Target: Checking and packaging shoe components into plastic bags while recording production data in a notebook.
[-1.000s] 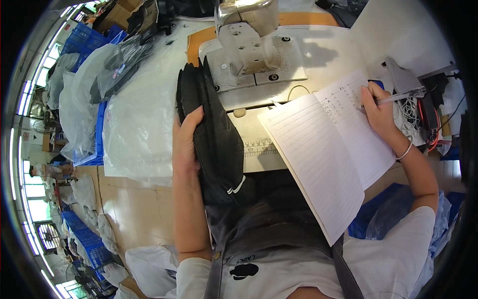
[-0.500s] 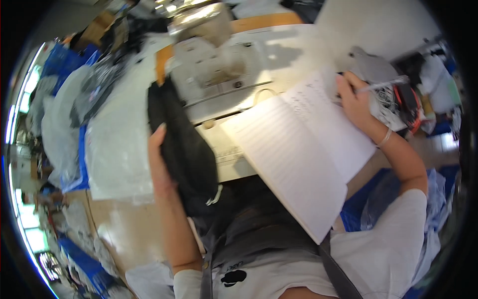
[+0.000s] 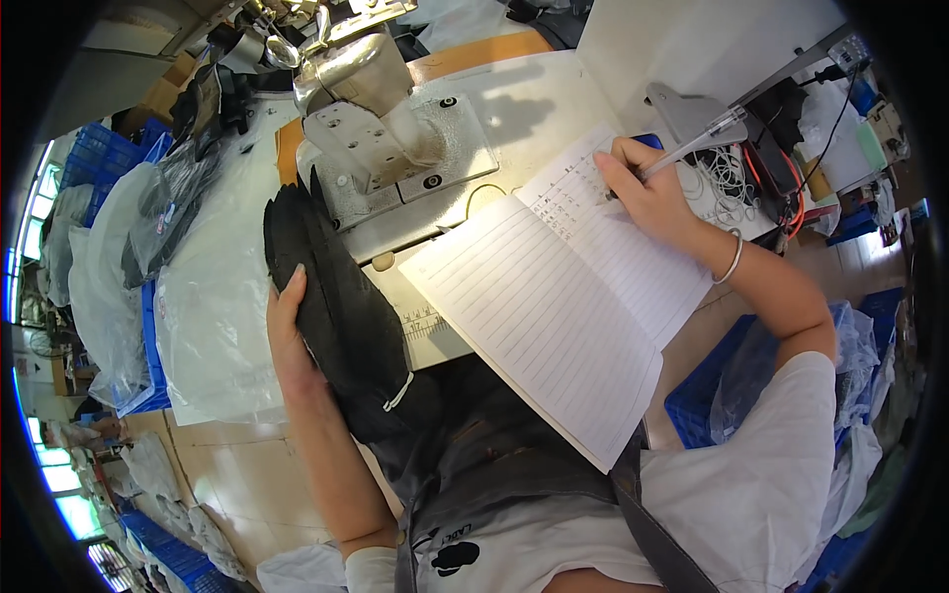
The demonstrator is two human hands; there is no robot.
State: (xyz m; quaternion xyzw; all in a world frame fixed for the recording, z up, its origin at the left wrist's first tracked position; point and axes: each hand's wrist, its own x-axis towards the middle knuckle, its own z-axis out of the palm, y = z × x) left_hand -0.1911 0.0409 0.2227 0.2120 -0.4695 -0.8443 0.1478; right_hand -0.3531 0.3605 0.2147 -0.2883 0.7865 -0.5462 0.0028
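Note:
An open lined notebook (image 3: 534, 306) lies slanted over the front of the sewing machine table, its lower corner jutting out over my lap. Handwriting fills the upper part of its right page. My right hand (image 3: 652, 198) is closed round a clear pen (image 3: 697, 140), the tip down at the written rows. On the other side, my left hand (image 3: 289, 331) grips a bundle of black fabric pieces (image 3: 341, 296) by its left edge, thumb on top and the other fingers hidden. A white tie (image 3: 398, 392) shows at the bundle's lower end.
Behind the notebook stands a sewing machine (image 3: 395, 148) with a metal plate. Tangled white cord (image 3: 727, 188) lies at the right beside a grey flat part (image 3: 692, 114). Clear plastic sheeting (image 3: 217, 336) covers the left side. Blue crates (image 3: 692, 395) stand on the floor at right.
My right hand has moved left over the page, bringing the pen to the written rows. My left hand keeps hold of the black bundle. The whole view has shifted slightly.

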